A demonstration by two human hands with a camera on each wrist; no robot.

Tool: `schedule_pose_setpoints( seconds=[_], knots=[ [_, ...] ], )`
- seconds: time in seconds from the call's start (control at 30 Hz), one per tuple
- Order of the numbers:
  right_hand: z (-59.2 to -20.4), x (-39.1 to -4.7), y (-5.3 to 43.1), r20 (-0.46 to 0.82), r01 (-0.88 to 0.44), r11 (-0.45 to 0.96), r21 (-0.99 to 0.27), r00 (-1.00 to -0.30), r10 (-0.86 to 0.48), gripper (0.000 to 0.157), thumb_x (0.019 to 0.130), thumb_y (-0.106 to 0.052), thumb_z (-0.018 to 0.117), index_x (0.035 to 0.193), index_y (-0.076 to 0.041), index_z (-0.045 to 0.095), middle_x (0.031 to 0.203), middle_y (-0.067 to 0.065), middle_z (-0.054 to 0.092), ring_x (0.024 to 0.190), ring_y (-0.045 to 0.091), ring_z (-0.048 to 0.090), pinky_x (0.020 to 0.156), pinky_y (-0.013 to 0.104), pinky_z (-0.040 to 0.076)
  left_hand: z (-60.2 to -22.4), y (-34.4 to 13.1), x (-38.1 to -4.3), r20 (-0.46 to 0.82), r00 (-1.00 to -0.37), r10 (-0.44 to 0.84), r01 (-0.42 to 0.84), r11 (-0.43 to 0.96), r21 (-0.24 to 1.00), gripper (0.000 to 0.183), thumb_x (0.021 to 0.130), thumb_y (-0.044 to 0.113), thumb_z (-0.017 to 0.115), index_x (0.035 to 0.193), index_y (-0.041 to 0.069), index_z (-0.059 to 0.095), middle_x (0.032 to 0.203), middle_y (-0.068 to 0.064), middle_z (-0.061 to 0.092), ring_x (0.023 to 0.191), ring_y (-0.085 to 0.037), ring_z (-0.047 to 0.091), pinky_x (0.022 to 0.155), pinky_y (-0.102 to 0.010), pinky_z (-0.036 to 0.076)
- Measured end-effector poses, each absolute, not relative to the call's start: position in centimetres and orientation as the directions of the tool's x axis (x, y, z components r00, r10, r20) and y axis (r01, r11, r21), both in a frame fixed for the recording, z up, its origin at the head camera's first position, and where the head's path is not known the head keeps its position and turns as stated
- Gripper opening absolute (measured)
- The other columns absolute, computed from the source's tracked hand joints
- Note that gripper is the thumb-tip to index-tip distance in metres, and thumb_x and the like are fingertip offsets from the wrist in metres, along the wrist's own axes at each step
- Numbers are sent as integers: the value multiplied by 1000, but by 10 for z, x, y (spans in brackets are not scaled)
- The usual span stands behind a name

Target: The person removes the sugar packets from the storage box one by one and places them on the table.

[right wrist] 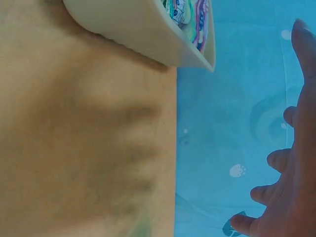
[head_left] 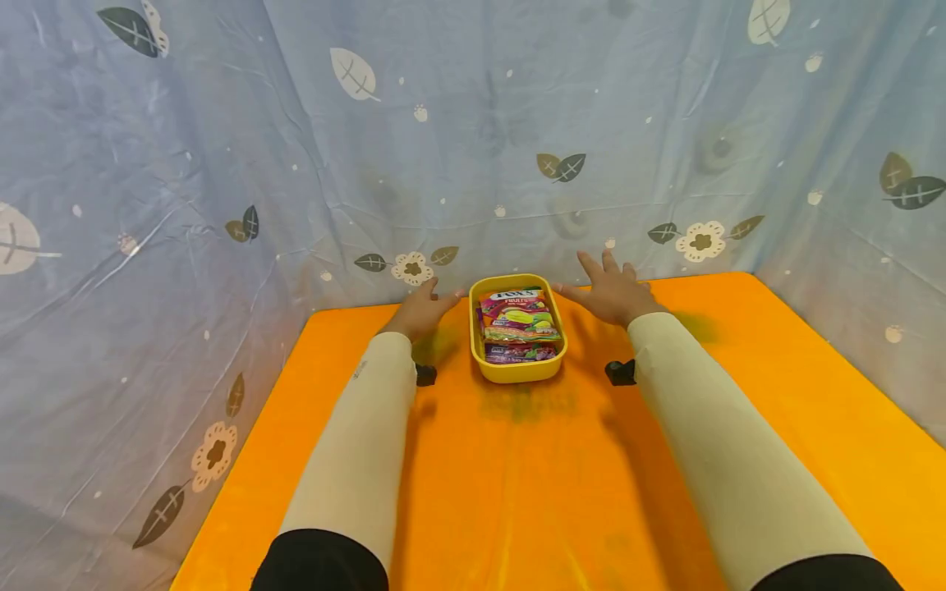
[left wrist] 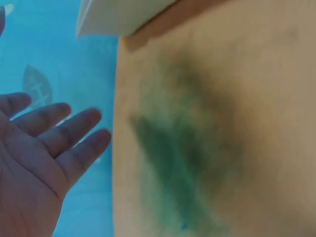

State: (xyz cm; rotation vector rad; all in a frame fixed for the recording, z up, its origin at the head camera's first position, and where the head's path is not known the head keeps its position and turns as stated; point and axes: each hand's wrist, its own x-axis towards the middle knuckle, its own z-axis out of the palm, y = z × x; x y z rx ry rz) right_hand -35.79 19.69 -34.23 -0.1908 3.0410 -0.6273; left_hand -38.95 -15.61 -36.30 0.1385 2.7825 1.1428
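Observation:
A yellow tub (head_left: 519, 374) with rounded corners stands near the back edge of the table. Inside lie colourful candy packets (head_left: 521, 318), the upper one printed "FOXY FRUITS", and a purple packet (head_left: 520, 354) lies at the near end. To the tub's left is my left hand (head_left: 421, 313), fingers extended and its palm bare in the left wrist view. My right hand (head_left: 612, 295) is spread on the other side, its thumb pointing towards the rim. In the right wrist view a gap separates the right fingers from the tub's wall (right wrist: 133, 29). Neither hand holds anything.
An orange tabletop (head_left: 510, 492) runs under both forearms. Pale blue curtains (head_left: 473, 123) printed with leaves and flowers enclose it at the back and on both sides. Small black devices (head_left: 620, 373) sit at the wrists. Greenish blurry stains (left wrist: 177, 158) mark the table surface.

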Motion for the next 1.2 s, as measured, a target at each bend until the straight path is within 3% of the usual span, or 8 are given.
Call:
schedule_pose_setpoints(
  seconds=[0.2, 0.3, 0.43, 0.53, 0.8, 0.97, 1.07, 1.2],
  knots=[
    [-342, -358, 196, 0, -109, 899, -424, -993, -121, 103, 74, -89, 29, 154, -33, -2, 156, 15, -16, 133, 59, -4, 92, 79, 7, -381, -143, -388, -112, -974, 196, 5, 517, 856, 83, 89, 54, 60, 153, 18, 20, 148, -11, 35, 112, -34, 58, 97, -46, 43],
    [-343, -360, 196, 7, -114, 888, -445, -992, -124, 104, 73, -89, 29, 154, -32, -1, 156, 17, -13, 134, 57, 3, 94, 78, 10, -392, -137, -393, -136, -964, 228, -29, 418, 908, 76, 90, 37, 65, 151, 15, 26, 138, -13, 45, 107, -35, 60, 90, -46, 48],
    [-344, -361, 195, 14, -128, 851, -510, -990, -141, 103, 75, -87, 32, 155, -30, -1, 157, 16, -12, 137, 51, 7, 98, 74, 11, -404, -132, -398, -165, -960, 226, -69, 383, 921, 69, 86, 26, 69, 146, 16, 37, 111, -11, 63, 93, -29, 65, 79, -41, 54],
    [-343, -361, 192, 18, -136, 813, -566, -988, -153, 101, 77, -85, 34, 154, -31, -1, 158, 12, -9, 140, 44, 5, 101, 72, 11, -407, -130, -395, -163, -962, 219, -68, 388, 919, 64, 87, 22, 67, 144, 16, 40, 103, -10, 66, 86, -26, 66, 76, -39, 55],
    [-338, -361, 182, 32, -151, 688, -710, -983, -183, 98, 80, -82, 35, 155, -29, 1, 159, 2, 1, 143, 32, 4, 106, 64, 9, -407, -128, -390, -164, -963, 214, -71, 386, 920, 59, 90, 24, 63, 145, 18, 41, 105, -9, 65, 88, -24, 66, 83, -38, 52],
    [-332, -362, 176, -55, -52, 526, -849, -981, -187, 98, 75, -86, 33, 154, -37, 1, 159, -1, 5, 138, 37, 22, 104, 62, 24, -409, -127, -391, -182, -952, 246, -88, 350, 933, 60, 92, 24, 62, 147, 19, 37, 105, -11, 66, 88, -26, 67, 82, -39, 53],
    [-330, -363, 172, -94, -2, 414, -910, -973, -211, 99, 74, -87, 34, 154, -37, 4, 157, 5, 13, 130, 43, 34, 98, 61, 35, -411, -127, -392, -198, -947, 253, -107, 333, 937, 62, 91, 24, 63, 147, 20, 36, 106, -11, 66, 89, -26, 67, 80, -37, 54],
    [-328, -362, 166, -112, 28, 345, -938, -968, -225, 100, 74, -87, 35, 154, -34, 7, 150, 15, 25, 125, 45, 39, 94, 59, 40, -412, -128, -395, -221, -942, 252, -130, 334, 934, 64, 90, 25, 64, 147, 22, 35, 107, -10, 65, 88, -25, 67, 78, -35, 54]
  ],
)
